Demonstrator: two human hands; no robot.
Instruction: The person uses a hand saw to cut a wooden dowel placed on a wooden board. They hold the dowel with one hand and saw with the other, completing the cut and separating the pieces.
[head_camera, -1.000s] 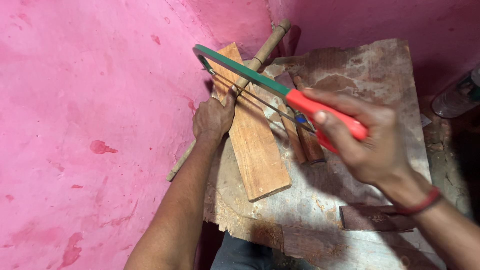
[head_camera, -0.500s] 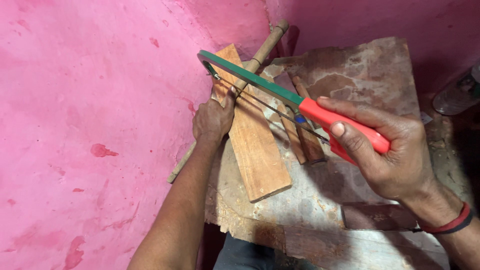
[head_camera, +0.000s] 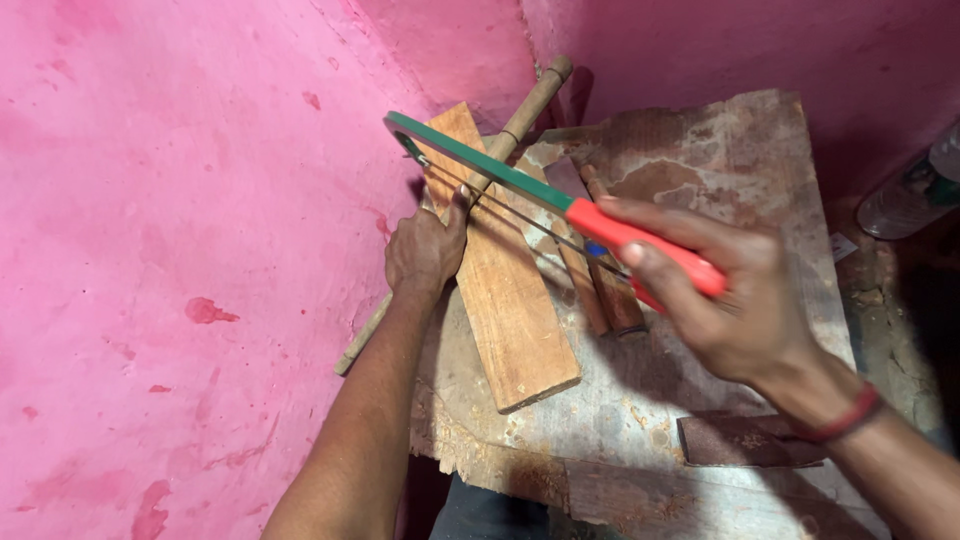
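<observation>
My right hand (head_camera: 735, 300) grips the red handle of a hacksaw (head_camera: 520, 180) with a green frame. Its thin blade lies across a reddish wooden plank (head_camera: 510, 300) near the plank's far end. My left hand (head_camera: 425, 250) presses down on the plank's left edge, thumb raised beside the blade. The plank rests diagonally on a worn, dusty wooden board (head_camera: 700, 170) that serves as a work surface.
A long wooden stick (head_camera: 525, 110) runs under the plank toward the pink wall (head_camera: 180, 200). Two tools with wooden handles (head_camera: 605, 280) lie right of the plank. A dark flat piece (head_camera: 750, 440) sits near the front edge. A plastic bottle (head_camera: 915, 185) lies at far right.
The saw has been pushed forward and left along the cut after being drawn back. My left hand stays on the plank.
</observation>
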